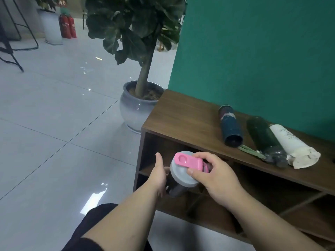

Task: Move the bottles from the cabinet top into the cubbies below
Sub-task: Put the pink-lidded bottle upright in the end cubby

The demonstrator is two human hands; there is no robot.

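Note:
A dark bottle with a grey lid and pink flip cap (181, 173) is held in front of the cabinet's left cubbies (157, 156). My left hand (159, 175) grips its side. My right hand (215, 180) holds it at the lid, fingers over the pink cap. On the wooden cabinet top (181, 115) three bottles lie on their sides: a dark blue one (230, 125), a dark green one with a grey cap (264, 140) and a white one (291, 147).
A large potted plant in a grey pot (137, 107) stands on the tiled floor just left of the cabinet. A green wall (253, 51) backs the cabinet. More cubbies (272, 196) run to the right. Red fire extinguishers (68, 27) and stool legs stand far off.

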